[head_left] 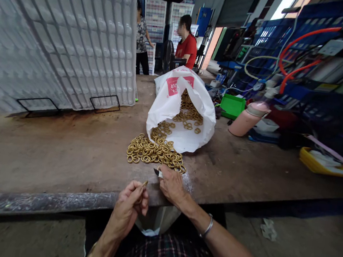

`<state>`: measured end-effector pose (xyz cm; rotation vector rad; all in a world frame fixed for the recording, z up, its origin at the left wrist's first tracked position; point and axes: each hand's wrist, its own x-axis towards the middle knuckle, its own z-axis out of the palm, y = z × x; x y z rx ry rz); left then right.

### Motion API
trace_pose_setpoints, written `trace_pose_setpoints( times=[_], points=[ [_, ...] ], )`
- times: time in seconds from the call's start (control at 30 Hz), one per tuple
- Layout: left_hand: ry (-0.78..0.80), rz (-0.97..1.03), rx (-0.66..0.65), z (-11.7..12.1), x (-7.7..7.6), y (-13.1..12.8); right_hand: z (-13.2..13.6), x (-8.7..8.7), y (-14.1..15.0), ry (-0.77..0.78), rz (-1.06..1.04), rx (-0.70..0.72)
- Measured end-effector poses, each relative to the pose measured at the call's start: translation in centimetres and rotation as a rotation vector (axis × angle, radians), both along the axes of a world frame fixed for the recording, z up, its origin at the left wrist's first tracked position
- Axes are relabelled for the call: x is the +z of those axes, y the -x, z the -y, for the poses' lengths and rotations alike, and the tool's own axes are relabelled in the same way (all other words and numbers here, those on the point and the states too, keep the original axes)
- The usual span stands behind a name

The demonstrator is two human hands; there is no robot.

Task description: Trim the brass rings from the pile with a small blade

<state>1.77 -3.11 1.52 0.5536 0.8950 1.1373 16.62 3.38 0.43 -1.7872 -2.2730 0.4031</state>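
My left hand (133,199) is closed in a pinch just past the table's front edge, with a gold-coloured ring (145,183) held up between thumb and fingertips. My right hand (172,183) rests low over the table, closed on a small blade (156,171) with a dark pointed tip and a white part near the fingers. Its fingertips are at the near edge of a pile of gold-coloured rings (156,151). Behind the pile, a white plastic bag (157,114) lies on its side, mouth towards me, with more rings inside.
White moulded trays (76,37) stand stacked upright at the left in black wire stands. On the right are a pink bottle (243,122), a green tray (232,106) and a yellow tray (326,166). Below the table edge hangs a pale pouch (160,221). Two people are in the background.
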Motion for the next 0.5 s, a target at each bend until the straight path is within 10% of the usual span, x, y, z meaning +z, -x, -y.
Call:
trace_pose_setpoints(
  times=[0.5],
  points=[
    [0.197,0.242,0.071,-1.7,-0.9,0.8,-1.1,-0.1,-0.2,0.015,0.1,-0.031]
  ],
)
